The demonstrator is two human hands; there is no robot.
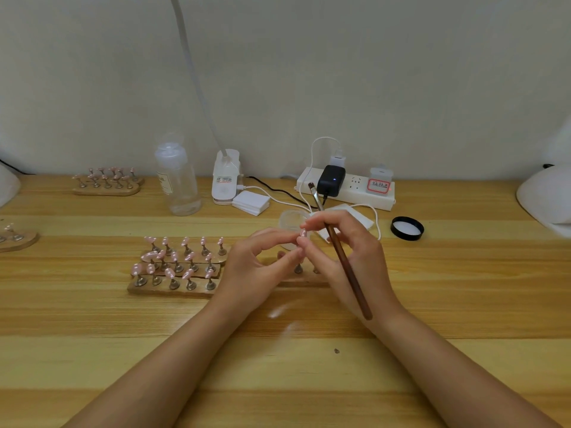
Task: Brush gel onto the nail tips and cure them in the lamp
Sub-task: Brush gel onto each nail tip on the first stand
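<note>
My left hand (258, 267) and my right hand (346, 251) meet above the table's middle, and their fingertips together pinch one small pink nail tip (303, 233). A brown-handled gel brush (343, 257) lies gripped in my right hand, its bristle end pointing up and away. Behind my fingers stands a small open gel jar (292, 220). A wooden holder (176, 287) with several pink nail tips on metal stands sits left of my hands. Another holder lies partly hidden under my hands. The white curing lamp (547, 199) shows at the right edge.
A clear bottle (179, 183), a clip lamp base (225, 180), white wipes (251, 202), a power strip (349, 188) with cables and a black jar lid (407, 228) stand along the back. More nail holders sit at the far left (106, 182) and the left edge (17, 239).
</note>
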